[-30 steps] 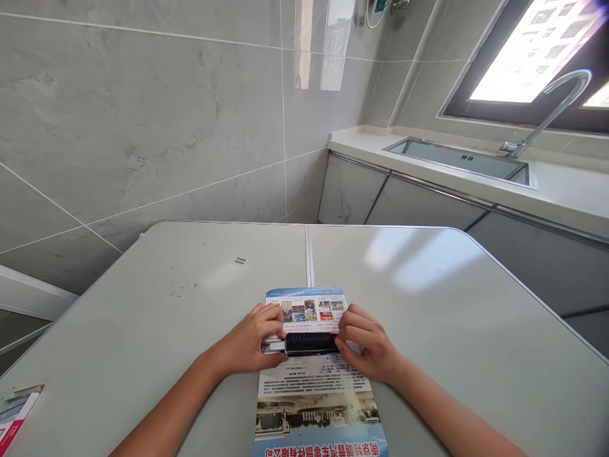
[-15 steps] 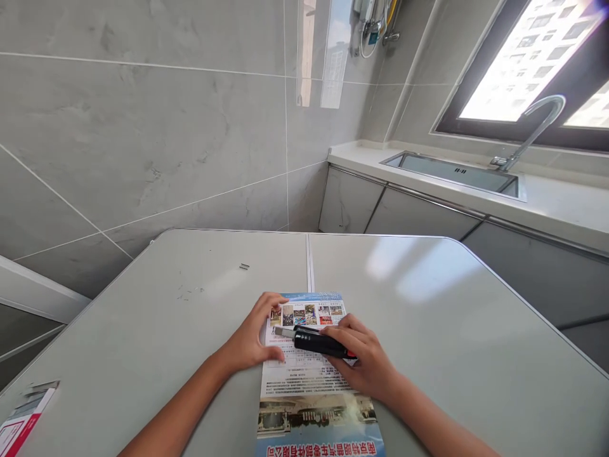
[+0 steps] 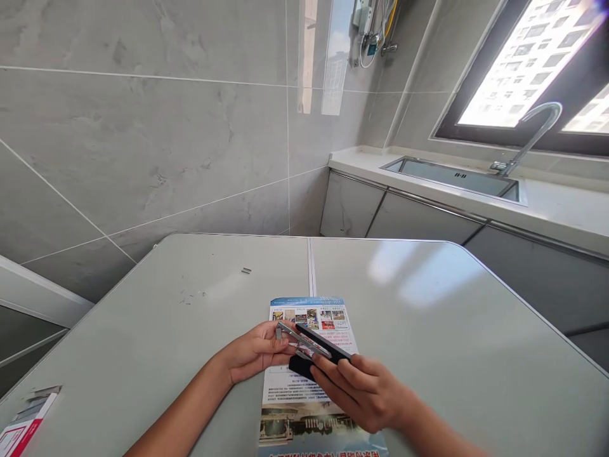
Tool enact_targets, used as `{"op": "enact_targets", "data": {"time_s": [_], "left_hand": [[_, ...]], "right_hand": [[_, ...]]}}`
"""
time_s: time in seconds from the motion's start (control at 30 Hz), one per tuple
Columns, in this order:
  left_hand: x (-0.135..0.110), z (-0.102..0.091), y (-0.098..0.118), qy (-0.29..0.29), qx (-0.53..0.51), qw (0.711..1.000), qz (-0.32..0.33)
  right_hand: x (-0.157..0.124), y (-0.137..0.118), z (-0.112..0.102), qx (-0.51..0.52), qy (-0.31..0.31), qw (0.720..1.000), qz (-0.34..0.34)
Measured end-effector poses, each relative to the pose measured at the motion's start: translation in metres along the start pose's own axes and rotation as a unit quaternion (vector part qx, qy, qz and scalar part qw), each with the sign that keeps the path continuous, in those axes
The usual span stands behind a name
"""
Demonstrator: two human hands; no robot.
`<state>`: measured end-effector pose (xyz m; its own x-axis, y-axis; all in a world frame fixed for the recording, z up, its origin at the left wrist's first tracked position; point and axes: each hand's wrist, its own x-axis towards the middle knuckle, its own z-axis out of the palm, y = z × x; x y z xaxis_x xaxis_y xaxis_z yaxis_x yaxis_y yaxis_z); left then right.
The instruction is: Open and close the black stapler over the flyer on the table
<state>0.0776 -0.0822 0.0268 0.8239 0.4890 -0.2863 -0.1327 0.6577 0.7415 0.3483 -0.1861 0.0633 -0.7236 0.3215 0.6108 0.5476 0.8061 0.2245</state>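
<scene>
A black stapler [image 3: 318, 348] with a metal magazine is held just above a printed flyer [image 3: 311, 387] lying on the grey table [image 3: 428, 330]. My right hand [image 3: 361, 390] wraps round the stapler's back end from below. My left hand [image 3: 259, 349] pinches the metal front part of the stapler with thumb and fingers. The stapler's black top seems lifted away from the metal rail. The flyer's near half is partly hidden by my hands.
A small strip of staples [image 3: 246, 271] and loose bits lie on the table's far left part. A red and white box [image 3: 23, 422] sits at the near left edge. A counter with a sink [image 3: 451, 174] and tap [image 3: 533, 130] runs along the right.
The stapler has been lifted off the flyer and turned. My right hand moved under its back end, and my left hand went from the paper to the stapler's metal front.
</scene>
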Motion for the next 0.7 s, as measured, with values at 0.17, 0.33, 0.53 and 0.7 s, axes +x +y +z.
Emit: {"op": "enact_targets", "data": {"time_s": [0.17, 0.33, 0.53, 0.7], "left_hand": [[0.006, -0.001, 0.003, 0.09, -0.037, 0.994, 0.053], [0.007, -0.006, 0.02, 0.183, -0.221, 0.932, 0.223], [0.0, 0.006, 0.025, 0.142, -0.246, 0.935, 0.211], [0.002, 0.016, 0.012, 0.137, -0.121, 0.964, 0.194]], "right_hand": [[-0.012, -0.002, 0.006, -0.066, 0.018, 0.992, 0.102], [-0.013, -0.003, 0.021, 0.016, 0.08, 0.953, 0.291], [-0.004, -0.006, 0.033, 0.176, 0.013, 0.93, 0.322], [-0.008, -0.007, 0.035, 0.195, -0.038, 0.925, 0.325]]}}
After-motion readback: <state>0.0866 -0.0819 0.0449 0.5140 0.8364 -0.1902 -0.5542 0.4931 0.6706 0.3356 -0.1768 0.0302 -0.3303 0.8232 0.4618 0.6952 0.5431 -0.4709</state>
